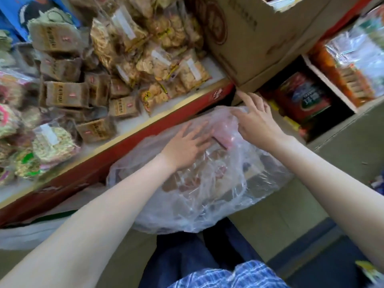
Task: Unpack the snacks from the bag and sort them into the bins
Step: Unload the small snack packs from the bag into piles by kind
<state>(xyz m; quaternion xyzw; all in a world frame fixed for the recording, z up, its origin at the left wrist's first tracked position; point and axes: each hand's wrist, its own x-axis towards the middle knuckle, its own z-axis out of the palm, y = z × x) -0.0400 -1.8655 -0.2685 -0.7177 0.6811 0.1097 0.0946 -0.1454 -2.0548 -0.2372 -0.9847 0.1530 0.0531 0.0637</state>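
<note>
Head view, nearest first: a clear plastic bag (199, 183) of brown snack packets sits just in front of the person, against the red edge of the counter (116, 154). The left hand (187, 146) lies flat on the bag's top, fingers spread, grip released. The right hand (257, 123) touches the bag's far end with straight fingers, grip also released. Beyond, brown paper packets (66, 94) and clear cracker bags (149, 50) fill the counter bins. A cardboard box (259, 34) stands farther right.
</note>
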